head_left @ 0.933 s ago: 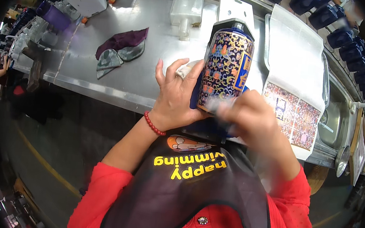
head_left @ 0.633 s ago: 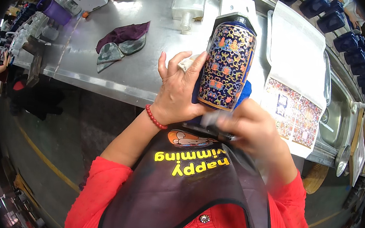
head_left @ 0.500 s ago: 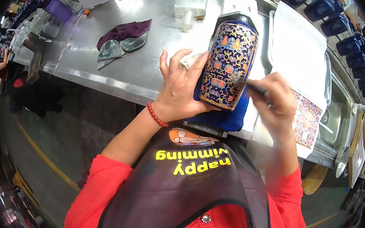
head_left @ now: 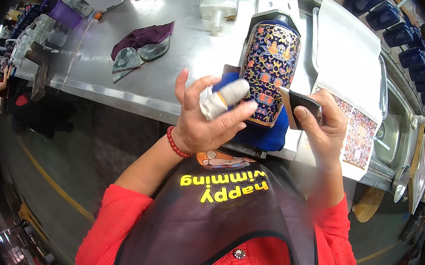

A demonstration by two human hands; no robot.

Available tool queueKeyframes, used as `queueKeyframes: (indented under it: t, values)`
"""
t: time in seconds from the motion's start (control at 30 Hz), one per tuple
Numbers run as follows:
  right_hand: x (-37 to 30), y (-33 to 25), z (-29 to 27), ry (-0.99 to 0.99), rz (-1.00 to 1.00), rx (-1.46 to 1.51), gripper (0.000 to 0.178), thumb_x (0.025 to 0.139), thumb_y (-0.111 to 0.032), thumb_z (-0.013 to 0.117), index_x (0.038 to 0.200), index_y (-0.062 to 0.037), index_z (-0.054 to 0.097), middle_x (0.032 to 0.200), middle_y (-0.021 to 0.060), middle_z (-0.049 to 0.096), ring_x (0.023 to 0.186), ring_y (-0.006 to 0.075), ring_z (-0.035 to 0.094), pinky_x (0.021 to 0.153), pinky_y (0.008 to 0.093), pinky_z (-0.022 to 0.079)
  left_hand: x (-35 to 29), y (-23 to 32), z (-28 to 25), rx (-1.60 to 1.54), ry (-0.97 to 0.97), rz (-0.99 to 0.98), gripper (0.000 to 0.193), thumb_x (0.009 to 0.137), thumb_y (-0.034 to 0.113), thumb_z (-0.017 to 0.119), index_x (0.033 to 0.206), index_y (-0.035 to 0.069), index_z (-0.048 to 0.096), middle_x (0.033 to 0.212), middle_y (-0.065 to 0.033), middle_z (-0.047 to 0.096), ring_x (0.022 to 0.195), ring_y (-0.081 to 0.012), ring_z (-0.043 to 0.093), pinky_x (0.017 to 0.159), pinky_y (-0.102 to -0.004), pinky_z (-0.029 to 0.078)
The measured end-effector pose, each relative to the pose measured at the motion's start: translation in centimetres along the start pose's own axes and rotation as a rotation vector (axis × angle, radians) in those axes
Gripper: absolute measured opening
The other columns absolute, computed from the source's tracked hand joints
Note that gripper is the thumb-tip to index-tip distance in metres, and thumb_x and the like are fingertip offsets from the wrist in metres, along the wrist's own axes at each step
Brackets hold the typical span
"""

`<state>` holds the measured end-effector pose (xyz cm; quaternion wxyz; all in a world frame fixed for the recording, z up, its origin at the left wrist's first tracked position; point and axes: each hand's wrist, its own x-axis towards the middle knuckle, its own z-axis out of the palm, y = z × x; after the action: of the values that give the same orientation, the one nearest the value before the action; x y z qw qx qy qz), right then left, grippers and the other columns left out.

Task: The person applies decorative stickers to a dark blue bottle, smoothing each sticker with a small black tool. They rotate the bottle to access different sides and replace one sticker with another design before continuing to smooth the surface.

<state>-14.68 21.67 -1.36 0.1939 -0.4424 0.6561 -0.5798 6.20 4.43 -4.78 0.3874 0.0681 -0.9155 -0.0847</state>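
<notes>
The left hand (head_left: 197,127), fingers now spread, loosens from the patterned bottle (head_left: 271,56) to its right while the right hand (head_left: 327,130) pinches a scraper (head_left: 296,101), smoothing seemingly paused.

Your desk (head_left: 89,70) is brightly lit, with pale glare spreading left of the bottle (head_left: 273,61), whose pattern shows crisply. Right of the bottle, the white sheet (head_left: 346,48) nearly washes out. Below and left of the bottle, you get a dim floor (head_left: 64,158). A hazy smear softens your right forearm (head_left: 332,181). Farthest from the bottle, straight edges bow and black fills the corners.
</notes>
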Motion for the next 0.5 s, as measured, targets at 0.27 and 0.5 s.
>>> queueKeyframes:
  t: [0.27, 0.5]
  values:
    - [-0.43, 0.73, 0.85, 0.032, -0.001, 0.020, 0.016, 0.092, -0.010, 0.077, 0.098, 0.0019, 0.069, 0.083, 0.0014, 0.058, 0.069, 0.0067, 0.051, 0.059, 0.0224, 0.038, -0.84, 0.01, 1.03, 0.062, 0.104, 0.154, 0.030, 0.082, 0.023, 0.076, 0.109, 0.036, 0.077, 0.123, 0.0014, 0.062, 0.125, -0.0236, 0.049, 0.119, -0.0590, 0.015]
    - [-0.54, 0.76, 0.66, 0.013, -0.008, -0.025, 0.015, 0.095, -0.011, 0.074, 0.097, 0.0016, 0.066, 0.085, 0.0004, 0.058, 0.074, 0.0060, 0.052, 0.064, 0.0207, 0.040, -0.60, 0.45, 0.39, -0.047, 0.042, 0.045, 0.033, 0.079, 0.017, 0.078, 0.108, 0.033, 0.078, 0.123, 0.0005, 0.062, 0.125, -0.0245, 0.049, 0.118, -0.0589, 0.017]
